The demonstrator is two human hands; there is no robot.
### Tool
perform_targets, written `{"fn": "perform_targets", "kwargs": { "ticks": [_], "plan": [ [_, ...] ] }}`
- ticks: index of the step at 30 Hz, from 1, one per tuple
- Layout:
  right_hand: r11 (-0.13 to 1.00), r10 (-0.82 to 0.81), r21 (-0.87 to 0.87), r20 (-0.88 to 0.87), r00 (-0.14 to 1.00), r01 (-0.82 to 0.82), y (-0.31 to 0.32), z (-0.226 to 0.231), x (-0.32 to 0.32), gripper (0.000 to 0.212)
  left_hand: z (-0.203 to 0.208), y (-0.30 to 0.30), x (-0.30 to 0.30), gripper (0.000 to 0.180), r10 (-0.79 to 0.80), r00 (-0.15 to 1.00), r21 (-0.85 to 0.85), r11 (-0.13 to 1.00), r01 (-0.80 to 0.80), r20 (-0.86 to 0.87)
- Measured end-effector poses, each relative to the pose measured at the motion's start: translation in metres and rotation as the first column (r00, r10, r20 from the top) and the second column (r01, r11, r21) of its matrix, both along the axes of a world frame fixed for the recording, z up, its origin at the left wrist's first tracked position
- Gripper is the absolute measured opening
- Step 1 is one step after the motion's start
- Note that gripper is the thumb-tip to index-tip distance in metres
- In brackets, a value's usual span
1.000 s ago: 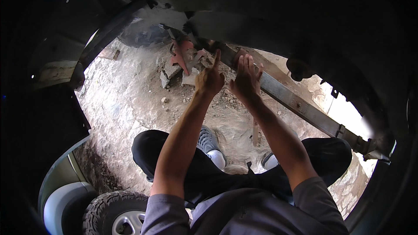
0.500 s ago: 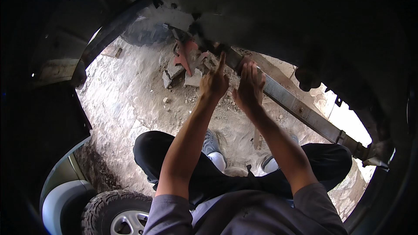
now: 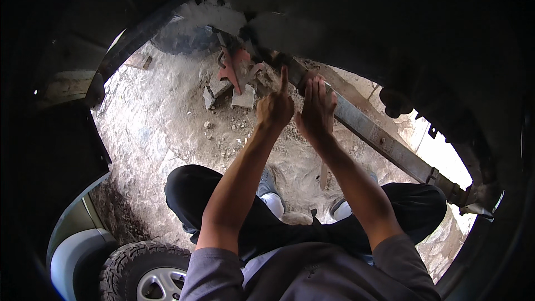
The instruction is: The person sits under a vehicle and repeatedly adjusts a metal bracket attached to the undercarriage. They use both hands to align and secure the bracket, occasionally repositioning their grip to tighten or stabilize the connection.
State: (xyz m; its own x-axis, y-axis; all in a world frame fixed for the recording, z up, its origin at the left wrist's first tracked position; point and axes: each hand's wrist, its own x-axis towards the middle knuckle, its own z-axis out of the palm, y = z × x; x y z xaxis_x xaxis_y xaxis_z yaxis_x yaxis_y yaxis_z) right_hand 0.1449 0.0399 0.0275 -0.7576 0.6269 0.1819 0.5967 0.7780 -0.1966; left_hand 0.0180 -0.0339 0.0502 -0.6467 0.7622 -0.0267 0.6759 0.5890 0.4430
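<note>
Long and curved, a grey metal leaf spring (image 3: 370, 131) slants from the upper middle down to the right beneath the dark vehicle body. My right hand (image 3: 316, 106) lies against its upper part, fingers straight and close together. Just to the left is my left hand (image 3: 275, 110), its index finger stretched up toward the dark metal by the spring's upper end. Its other fingers are curled, and whatever they may hold is hidden. Shadow covers the parts beyond both fingertips.
A red metal stand (image 3: 237, 69) rises behind broken concrete blocks (image 3: 243, 97). A detached wheel with a knobbly tyre (image 3: 125, 270) lies at the lower left. Dark wheel-arch edges (image 3: 100, 86) surround me. My bent knees (image 3: 192, 189) flank the dusty ground (image 3: 161, 117).
The whole view has shifted slightly, with the surroundings now a little further left. Both hands keep nearly the same places at the leaf spring.
</note>
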Motion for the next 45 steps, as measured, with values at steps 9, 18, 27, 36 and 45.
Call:
{"fn": "perform_targets", "kwargs": {
  "ticks": [9,18,27,36,45],
  "plan": [
    [0.988,0.056,0.139,0.071,0.996,-0.066,-0.004,-0.013,0.004,0.109,0.001,-0.007,-0.002,0.108,-0.02,1.0,-0.017,1.0,0.02,0.009],
    [0.983,-0.05,0.183,0.191,0.98,0.015,-0.024,-0.007,-0.006,0.093,-0.003,-0.011,-0.015,0.104,-0.071,0.989,0.09,0.994,0.059,0.13],
    [0.988,-0.075,0.14,0.13,0.989,0.056,-0.01,-0.005,-0.008,0.106,0.003,-0.01,-0.004,0.1,-0.084,0.989,0.139,0.988,0.066,0.126],
    [0.971,-0.043,0.239,0.144,0.989,0.008,-0.007,-0.01,-0.006,0.107,0.005,-0.011,-0.005,0.09,-0.069,0.984,0.192,0.981,0.036,0.166],
    [0.985,-0.059,0.161,0.02,0.998,0.055,0.0,0.0,-0.016,0.097,-0.015,-0.011,0.005,0.05,-0.076,0.997,0.458,0.886,0.071,-0.008]
  ]
}}
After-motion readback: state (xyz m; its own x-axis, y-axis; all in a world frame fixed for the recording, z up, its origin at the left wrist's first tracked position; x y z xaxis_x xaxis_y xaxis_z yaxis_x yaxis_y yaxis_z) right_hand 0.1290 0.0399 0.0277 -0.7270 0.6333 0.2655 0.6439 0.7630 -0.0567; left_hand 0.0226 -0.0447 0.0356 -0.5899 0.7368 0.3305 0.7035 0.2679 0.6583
